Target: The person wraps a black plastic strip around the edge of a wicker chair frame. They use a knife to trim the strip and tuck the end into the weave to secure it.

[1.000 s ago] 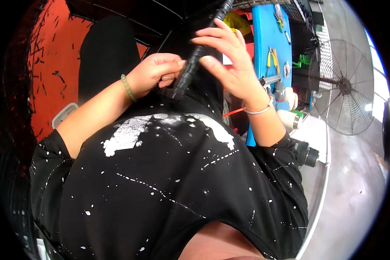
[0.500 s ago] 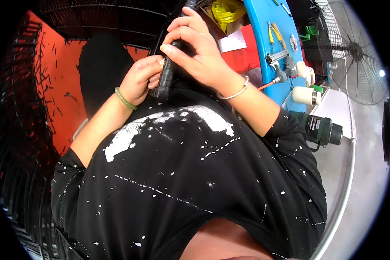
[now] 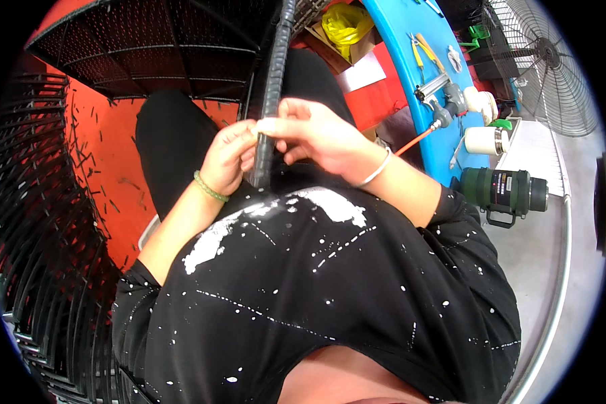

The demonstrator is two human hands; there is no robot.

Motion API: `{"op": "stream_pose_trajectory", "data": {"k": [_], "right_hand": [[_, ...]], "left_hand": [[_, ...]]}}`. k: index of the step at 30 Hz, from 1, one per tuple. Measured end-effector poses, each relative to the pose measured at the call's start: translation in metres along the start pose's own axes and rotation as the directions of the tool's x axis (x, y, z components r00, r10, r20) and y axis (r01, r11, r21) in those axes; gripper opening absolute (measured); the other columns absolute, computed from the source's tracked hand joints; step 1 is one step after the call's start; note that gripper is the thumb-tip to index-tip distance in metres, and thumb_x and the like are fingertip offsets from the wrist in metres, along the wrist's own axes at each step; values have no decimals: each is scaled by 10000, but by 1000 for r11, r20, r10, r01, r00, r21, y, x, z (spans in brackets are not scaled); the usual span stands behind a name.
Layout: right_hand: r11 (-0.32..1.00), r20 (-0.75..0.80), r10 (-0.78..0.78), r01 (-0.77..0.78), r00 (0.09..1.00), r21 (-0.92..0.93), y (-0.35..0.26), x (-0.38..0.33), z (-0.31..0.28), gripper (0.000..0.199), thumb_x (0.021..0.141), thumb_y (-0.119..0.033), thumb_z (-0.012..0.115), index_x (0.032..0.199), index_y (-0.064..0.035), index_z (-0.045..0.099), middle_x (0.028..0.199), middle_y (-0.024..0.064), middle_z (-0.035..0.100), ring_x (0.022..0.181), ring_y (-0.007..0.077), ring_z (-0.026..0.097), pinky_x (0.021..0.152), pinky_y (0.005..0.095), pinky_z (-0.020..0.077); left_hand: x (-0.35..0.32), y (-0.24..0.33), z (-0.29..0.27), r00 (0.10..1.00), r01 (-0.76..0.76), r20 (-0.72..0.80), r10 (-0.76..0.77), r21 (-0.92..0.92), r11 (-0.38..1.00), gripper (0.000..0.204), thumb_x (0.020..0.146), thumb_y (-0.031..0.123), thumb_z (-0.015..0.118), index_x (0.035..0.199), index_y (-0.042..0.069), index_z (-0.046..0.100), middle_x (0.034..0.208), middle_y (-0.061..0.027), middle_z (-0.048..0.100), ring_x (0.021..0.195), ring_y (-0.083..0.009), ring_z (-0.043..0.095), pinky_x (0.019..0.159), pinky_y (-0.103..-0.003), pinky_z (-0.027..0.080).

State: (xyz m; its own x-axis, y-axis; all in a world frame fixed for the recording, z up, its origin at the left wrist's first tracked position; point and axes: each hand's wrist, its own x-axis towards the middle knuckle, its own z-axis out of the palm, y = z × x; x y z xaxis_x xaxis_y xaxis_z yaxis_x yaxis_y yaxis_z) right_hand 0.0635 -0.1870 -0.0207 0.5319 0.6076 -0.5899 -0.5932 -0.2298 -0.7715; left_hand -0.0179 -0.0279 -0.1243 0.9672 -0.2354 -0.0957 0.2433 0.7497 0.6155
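A black bar [image 3: 274, 74], wrapped in flat wicker strip, slopes down toward my lap and belongs to a black woven frame [image 3: 141, 47]. My left hand [image 3: 232, 155] pinches near the bar's lower end, thumb and fingers closed at its left side. From the right, my right hand [image 3: 323, 138] presses its thumb across the front of the bar beside the left fingertips, its other fingers curled. Whether a loose strand end sits between the fingertips is too small to make out. The bar's lower tip rests close to my black shirt.
Stacked black frames [image 3: 40, 236] fill the left side. Dark scraps lie on the red floor [image 3: 114, 195]. At right, a blue table [image 3: 411, 74] holds yellow-handled pliers [image 3: 417, 52], an air stapler [image 3: 451, 101] and a white jar [image 3: 481, 140]. Near it are a green flask [image 3: 501, 192] and a fan [image 3: 545, 60].
My right hand has slid down the bar from a wider grip to a pinch next to my left hand. More of the woven frame shows at the top as the view shifted.
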Motion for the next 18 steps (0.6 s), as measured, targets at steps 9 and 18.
{"op": "stream_pose_trajectory", "data": {"k": [9, 18], "right_hand": [[959, -120, -280, 273, 952, -75, 15, 1, 11, 408, 812, -228, 813, 843, -79, 434, 757, 5, 499, 590, 67, 520, 481, 239, 483], [922, -74, -379, 370, 922, -111, 31, 8, 1, 311, 906, -276, 736, 850, -77, 503, 730, -11, 570, 614, 52, 532, 552, 214, 468]], "left_hand": [[5, -11, -6, 1000, 4, -7, -4, -37, 999, 216, 984, 185, 552, 1030, -4, 645, 841, -32, 672, 525, 2, 429, 490, -147, 338], [-2, 1, 34, 937, -9, -336, 98, 257, 966, 316, 1029, 313, 502, 1003, 32, 644, 795, 21, 626, 651, -39, 500, 581, -186, 377]]}}
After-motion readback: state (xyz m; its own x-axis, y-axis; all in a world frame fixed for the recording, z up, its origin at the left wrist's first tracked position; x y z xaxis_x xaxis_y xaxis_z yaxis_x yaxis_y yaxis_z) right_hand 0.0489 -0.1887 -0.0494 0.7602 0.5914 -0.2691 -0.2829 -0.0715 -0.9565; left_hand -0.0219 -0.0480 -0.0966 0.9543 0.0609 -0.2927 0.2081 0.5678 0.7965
